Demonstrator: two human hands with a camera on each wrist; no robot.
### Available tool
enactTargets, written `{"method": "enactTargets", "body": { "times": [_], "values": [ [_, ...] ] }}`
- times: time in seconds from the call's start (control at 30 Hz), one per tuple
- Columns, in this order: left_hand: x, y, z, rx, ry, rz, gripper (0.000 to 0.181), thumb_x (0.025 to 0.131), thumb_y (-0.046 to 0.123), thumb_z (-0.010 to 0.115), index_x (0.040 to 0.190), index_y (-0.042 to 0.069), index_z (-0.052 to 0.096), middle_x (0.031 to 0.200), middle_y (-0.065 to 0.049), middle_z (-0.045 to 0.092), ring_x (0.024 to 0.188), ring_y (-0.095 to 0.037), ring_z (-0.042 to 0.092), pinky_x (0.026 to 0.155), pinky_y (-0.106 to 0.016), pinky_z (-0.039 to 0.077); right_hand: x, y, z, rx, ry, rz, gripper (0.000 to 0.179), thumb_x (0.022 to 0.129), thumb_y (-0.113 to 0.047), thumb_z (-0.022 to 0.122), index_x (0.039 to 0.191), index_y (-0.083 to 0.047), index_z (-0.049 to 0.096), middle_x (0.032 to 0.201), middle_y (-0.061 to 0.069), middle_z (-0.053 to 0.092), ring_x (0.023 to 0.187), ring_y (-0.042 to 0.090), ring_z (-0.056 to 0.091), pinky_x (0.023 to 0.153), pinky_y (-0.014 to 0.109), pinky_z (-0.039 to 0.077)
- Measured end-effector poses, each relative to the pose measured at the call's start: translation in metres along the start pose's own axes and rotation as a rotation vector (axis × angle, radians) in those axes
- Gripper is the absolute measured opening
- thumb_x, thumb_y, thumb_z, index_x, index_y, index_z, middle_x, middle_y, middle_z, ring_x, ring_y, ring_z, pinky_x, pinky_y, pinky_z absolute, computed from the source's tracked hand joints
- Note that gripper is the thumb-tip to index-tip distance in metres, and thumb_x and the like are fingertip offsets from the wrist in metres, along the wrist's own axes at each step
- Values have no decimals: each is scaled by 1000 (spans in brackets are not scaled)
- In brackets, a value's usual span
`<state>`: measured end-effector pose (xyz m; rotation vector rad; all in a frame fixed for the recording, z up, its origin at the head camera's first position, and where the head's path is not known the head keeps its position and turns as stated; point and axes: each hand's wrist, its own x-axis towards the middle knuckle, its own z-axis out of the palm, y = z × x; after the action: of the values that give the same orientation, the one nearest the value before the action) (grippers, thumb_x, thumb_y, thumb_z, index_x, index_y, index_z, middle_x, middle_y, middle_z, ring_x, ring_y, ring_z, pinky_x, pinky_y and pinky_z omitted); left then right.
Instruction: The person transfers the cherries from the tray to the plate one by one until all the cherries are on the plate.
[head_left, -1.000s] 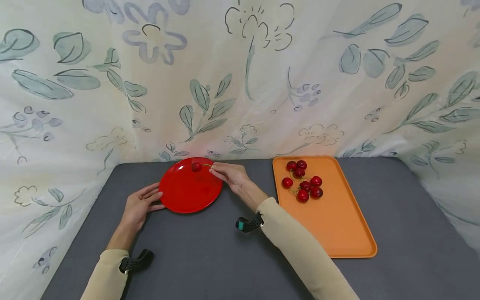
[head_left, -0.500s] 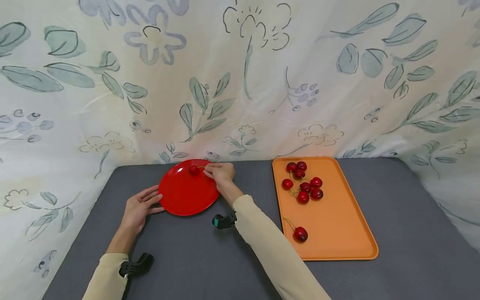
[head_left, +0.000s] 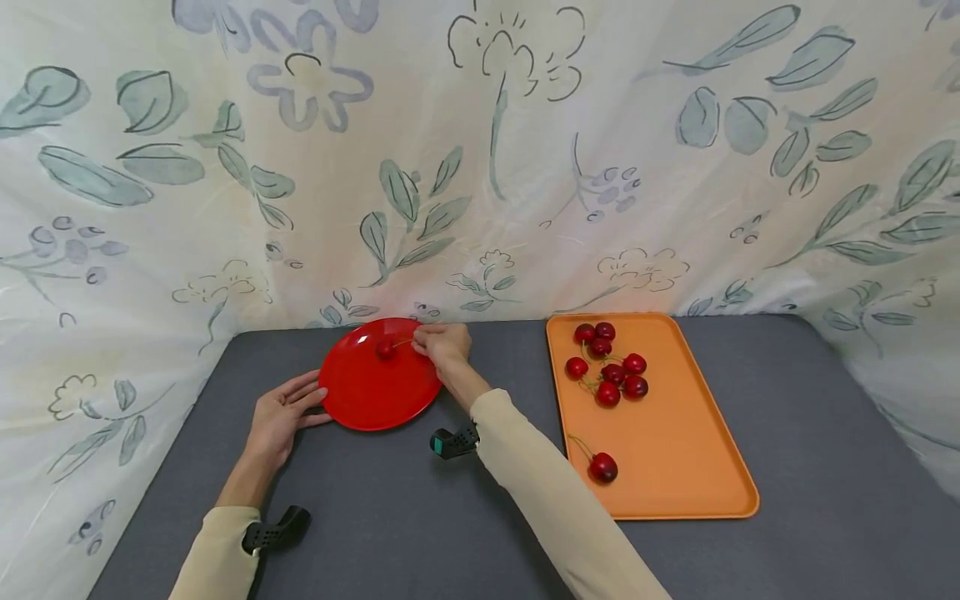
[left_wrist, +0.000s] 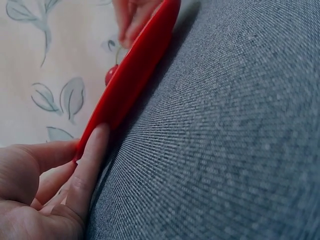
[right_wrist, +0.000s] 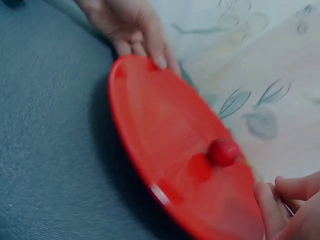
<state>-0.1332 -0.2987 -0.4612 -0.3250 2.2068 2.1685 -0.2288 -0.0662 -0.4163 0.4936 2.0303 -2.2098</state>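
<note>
In the head view my left hand (head_left: 279, 417) holds the near-left rim of the round red plate (head_left: 367, 392). Its thumb lies over the rim, and the other fingers are at the edge and underside, as the left wrist view shows. Above the plate's far right edge, my right hand (head_left: 444, 348) pinches the thin stem of a cherry (head_left: 386, 348). The cherry (right_wrist: 223, 152) is close over the plate's surface, a dark reflection beside it in the right wrist view; I cannot tell whether they touch.
An orange tray (head_left: 675, 433) stands to the right. Several cherries (head_left: 607, 394) cluster at its far end, and a single stemmed cherry (head_left: 603, 468) lies near its front left. Grey cloth (head_left: 360, 517) covers the table, and a patterned curtain (head_left: 525, 167) hangs behind.
My right hand and its cherry have shifted slightly left over the plate, and the cherry is a little lower. The arm's shift uncovers the single cherry on the tray. My left hand stays put.
</note>
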Motion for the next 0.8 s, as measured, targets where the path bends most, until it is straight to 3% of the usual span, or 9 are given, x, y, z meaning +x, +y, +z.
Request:
{"method": "enactTargets", "body": {
  "times": [0.2, 0.37, 0.5, 0.6, 0.7, 0.8],
  "values": [
    [-1, 1, -2, 1, 3, 8, 59, 97, 15, 62, 146, -7, 37, 100, 15, 65, 87, -4, 69, 73, -30, 60, -15, -30, -6, -94, -131, -131, 22, 88, -4, 72, 108, 7, 72, 102, 18, 71, 87, 24, 73, 76, 29, 60],
    [-1, 0, -2, 8, 5, 16, 59, 97, 16, 63, 146, -7, 38, 101, 15, 64, 87, -4, 68, 73, -29, 60, -33, -66, -26, -134, -335, -226, 22, 89, -3, 70, 109, 7, 71, 98, 19, 72, 84, 25, 73, 78, 31, 60],
    [-2, -4, -1, 16, 3, 6, 59, 97, 16, 62, 146, -5, 38, 103, 16, 64, 88, -3, 68, 75, -30, 60, -50, -87, -58, -330, -523, -379, 22, 90, -8, 71, 109, 4, 73, 95, 15, 73, 82, 24, 72, 78, 28, 60],
    [-3, -5, -1, 18, 8, 6, 57, 97, 15, 62, 146, -5, 39, 104, 16, 64, 88, -3, 68, 74, -30, 60, -63, -97, -89, -473, -613, -482, 20, 90, -11, 72, 106, 1, 75, 91, 11, 73, 78, 21, 72, 76, 27, 60],
    [-3, -5, -1, 15, 18, 20, 56, 97, 15, 63, 145, -4, 41, 106, 14, 64, 88, -4, 69, 74, -30, 60, -73, -102, -120, -512, -655, -506, 21, 89, -11, 73, 106, 1, 75, 93, 10, 74, 79, 19, 72, 79, 30, 60],
    [-2, -5, -1, 20, 12, 28, 58, 97, 16, 64, 146, -4, 40, 107, 14, 64, 89, -4, 69, 74, -30, 60, -79, -103, -150, -556, -638, -489, 21, 89, -13, 73, 106, -1, 75, 95, 8, 74, 82, 18, 72, 81, 31, 60]
  ]
}}
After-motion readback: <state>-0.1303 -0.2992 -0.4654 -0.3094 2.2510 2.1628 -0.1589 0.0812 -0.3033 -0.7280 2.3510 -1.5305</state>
